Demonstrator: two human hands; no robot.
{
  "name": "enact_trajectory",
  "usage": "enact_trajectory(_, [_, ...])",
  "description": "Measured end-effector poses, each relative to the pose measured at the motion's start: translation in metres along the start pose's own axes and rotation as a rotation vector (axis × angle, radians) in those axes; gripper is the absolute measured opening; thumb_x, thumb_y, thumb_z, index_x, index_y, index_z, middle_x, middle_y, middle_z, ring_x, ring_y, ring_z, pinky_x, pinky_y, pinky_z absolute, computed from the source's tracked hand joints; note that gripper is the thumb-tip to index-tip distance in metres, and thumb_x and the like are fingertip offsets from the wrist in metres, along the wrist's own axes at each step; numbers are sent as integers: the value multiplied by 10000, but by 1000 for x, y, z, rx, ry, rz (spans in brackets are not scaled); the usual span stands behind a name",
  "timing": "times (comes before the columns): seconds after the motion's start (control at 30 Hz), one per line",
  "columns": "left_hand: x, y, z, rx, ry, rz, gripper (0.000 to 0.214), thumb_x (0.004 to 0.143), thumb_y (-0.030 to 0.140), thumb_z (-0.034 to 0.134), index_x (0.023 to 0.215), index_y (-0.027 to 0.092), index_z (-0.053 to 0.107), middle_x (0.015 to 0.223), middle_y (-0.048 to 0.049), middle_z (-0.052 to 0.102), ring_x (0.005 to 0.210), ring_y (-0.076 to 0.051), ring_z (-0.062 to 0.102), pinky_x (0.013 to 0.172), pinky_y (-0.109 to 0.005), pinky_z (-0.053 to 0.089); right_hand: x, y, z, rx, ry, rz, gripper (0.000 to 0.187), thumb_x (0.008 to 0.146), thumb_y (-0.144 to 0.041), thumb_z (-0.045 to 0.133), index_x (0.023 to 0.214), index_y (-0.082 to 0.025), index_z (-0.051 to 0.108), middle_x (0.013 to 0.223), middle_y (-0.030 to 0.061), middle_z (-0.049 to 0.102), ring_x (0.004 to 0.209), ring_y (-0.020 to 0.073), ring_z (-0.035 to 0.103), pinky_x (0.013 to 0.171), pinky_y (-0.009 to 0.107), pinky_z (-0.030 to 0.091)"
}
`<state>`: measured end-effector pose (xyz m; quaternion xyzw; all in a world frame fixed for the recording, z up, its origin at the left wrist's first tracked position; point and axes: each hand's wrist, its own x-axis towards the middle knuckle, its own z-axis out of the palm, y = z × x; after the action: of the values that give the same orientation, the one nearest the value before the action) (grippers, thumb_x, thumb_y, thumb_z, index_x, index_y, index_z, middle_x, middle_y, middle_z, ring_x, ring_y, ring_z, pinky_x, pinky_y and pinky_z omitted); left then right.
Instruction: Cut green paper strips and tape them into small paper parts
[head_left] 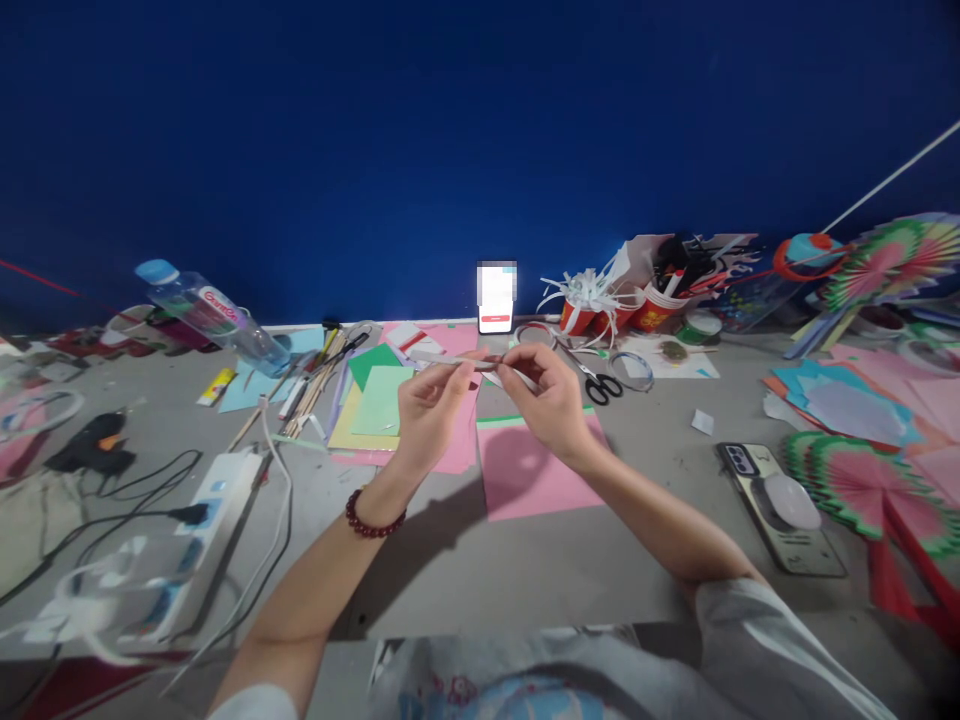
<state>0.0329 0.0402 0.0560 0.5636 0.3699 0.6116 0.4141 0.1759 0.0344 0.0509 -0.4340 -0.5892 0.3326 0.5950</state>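
Above the middle of the table, my left hand (pixel 429 408) and my right hand (pixel 551 398) pinch a thin whitish strip (pixel 436 358), which looks like paper. One end of it sticks out to the left past my left fingers. The fingertips of both hands nearly meet, and the part between them is small and partly hidden. Below my right hand lies a pink sheet (pixel 517 482) with a green edge. Close to my left hand are a light green sheet (pixel 379 402) and other coloured papers. Black-handled scissors (pixel 602 388) lie right of my right hand.
A phone (pixel 495 300) stands upright at the back wall. Red paper cups (pixel 656 312) hold paper strips and pens. At left are a water bottle (pixel 217 315) and a power strip (pixel 202 540) with cables. At right lie another phone (pixel 780 515) and paper fans (pixel 877 480).
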Motion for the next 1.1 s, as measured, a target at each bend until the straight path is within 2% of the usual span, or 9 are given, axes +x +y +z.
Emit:
enact_trajectory(0.07, [1,1,0,-6,3,7,222,837,420,645,859,233,763,933,-69,750,848,-188,694,669,-297,553,-1,-3,-1,8,-16,12,66,840,-277,596,848,-215,573,844,21,641,785,145,623,715,289,513])
enact_trajectory(0.17, [3,-1,0,-10,-26,18,237,794,393,695,971,245,747,993,-71,737,895,-190,679,712,-299,546,-1,-7,-1,25,-33,26,79,847,-291,589,838,-213,577,832,22,631,753,139,607,664,277,504])
enact_trajectory(0.23, [5,-5,-1,34,-33,50,192,749,358,741,898,238,758,964,-68,737,900,-191,670,765,-306,533,-1,-9,-1,30,-36,36,91,839,-299,600,841,-210,582,826,23,626,744,137,599,652,271,497])
enact_trajectory(0.33, [6,-9,-2,125,-11,84,105,755,325,734,768,224,760,834,-54,732,832,-183,658,782,-318,518,-2,-9,-1,33,-49,67,116,835,-316,606,851,-204,585,804,20,614,713,132,585,628,262,483])
enact_trajectory(0.5, [4,-11,-1,164,17,132,99,780,315,708,783,233,763,807,-44,718,824,-183,645,785,-324,510,-1,-6,-1,9,-73,105,138,844,-331,589,890,-200,592,781,11,596,670,123,560,602,255,460])
enact_trajectory(0.87, [2,-19,1,64,68,-4,145,755,360,736,745,216,754,741,-31,708,690,-133,609,658,-261,498,-1,1,0,0,-73,145,146,848,-340,591,895,-203,584,739,0,585,662,122,561,573,243,448])
enact_trajectory(1.1, [3,-18,1,22,75,-28,170,746,377,741,787,214,765,815,-52,738,758,-156,655,679,-271,529,-2,-1,1,-20,-45,119,197,847,-371,614,965,-225,556,748,-12,573,652,113,542,563,237,455])
